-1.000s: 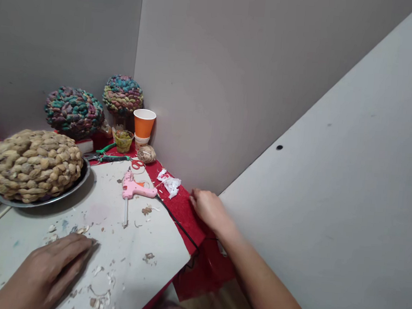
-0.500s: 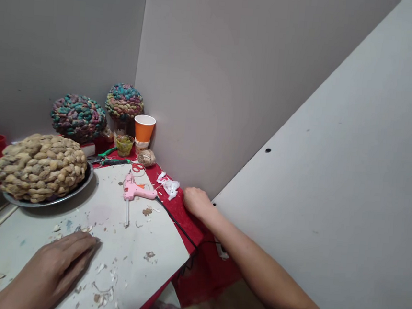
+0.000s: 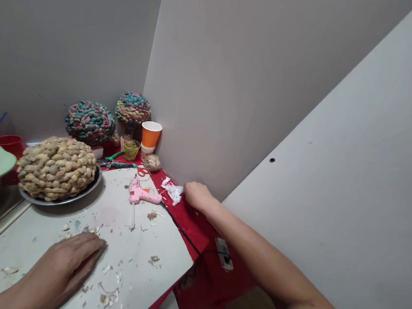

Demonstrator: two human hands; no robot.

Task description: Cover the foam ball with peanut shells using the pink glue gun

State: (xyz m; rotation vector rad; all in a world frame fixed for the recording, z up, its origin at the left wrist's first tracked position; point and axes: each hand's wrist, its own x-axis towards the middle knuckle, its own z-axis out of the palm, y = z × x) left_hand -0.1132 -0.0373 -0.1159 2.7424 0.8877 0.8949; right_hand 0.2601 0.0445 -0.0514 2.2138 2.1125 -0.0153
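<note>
Crumpled paper [image 3: 174, 192] on red cloth [image 3: 194, 226]; right hand [image 3: 197, 195] just beside it, fingers curled, grip can't be told. Left hand [image 3: 68, 268] flat, released, on board [image 3: 155, 234].

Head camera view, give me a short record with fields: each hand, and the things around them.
Left hand: flat, palm down on the white sheet
Right hand: on the red cloth, beside crumpled white paper
Between hands: pink glue gun, black cord
Far left: peanut-shell dome on metal tray
Corner: orange cup
</note>
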